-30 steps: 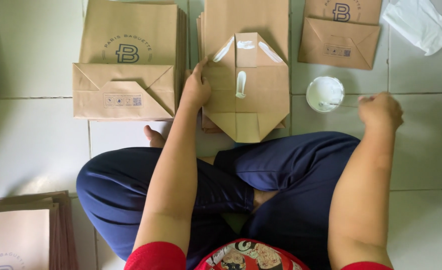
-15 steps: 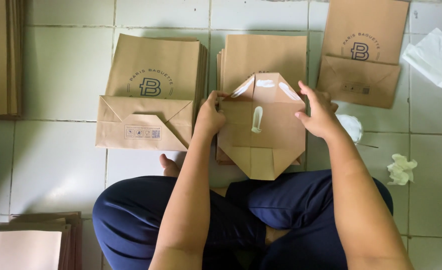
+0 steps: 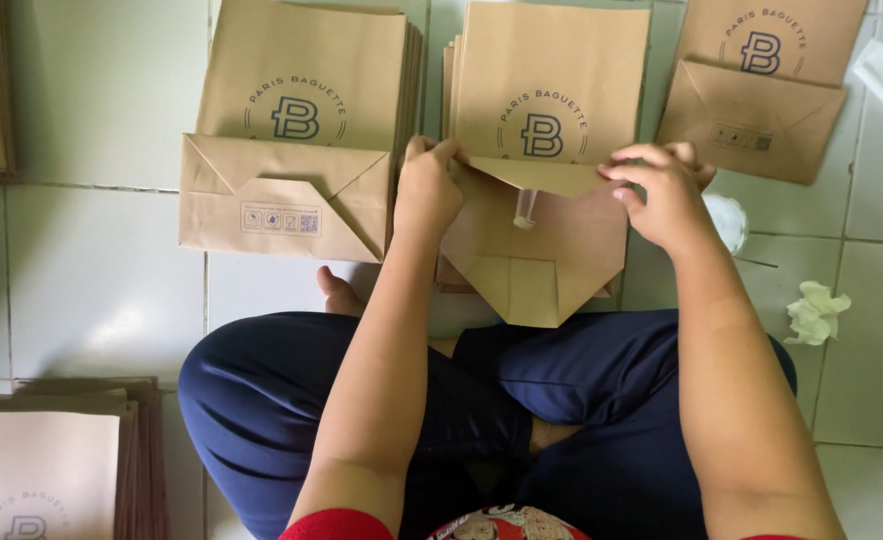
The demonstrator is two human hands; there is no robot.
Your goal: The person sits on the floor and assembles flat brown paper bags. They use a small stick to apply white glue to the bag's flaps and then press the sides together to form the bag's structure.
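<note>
I sit cross-legged on a tiled floor with a brown paper bag (image 3: 537, 250) lying flat in front of me on a stack of like bags (image 3: 552, 90). Its bottom flaps are partly folded and a streak of white glue (image 3: 525, 208) shows on the lower flap. My left hand (image 3: 427, 190) pinches the upper flap at its left corner. My right hand (image 3: 662, 195) pinches the same flap at its right corner. The flap is folded down toward the glue.
A stack of folded bags (image 3: 297, 150) lies to the left, another folded bag (image 3: 757, 90) at the upper right. A small white cup (image 3: 730, 220) sits behind my right hand. Crumpled tissue (image 3: 814, 312) lies at right. More flat bags (image 3: 52, 470) are stacked at lower left.
My right hand came from the floor at the right to the bag. Both hands took the upper flap and folded it down, hiding the glue streaks on it.
</note>
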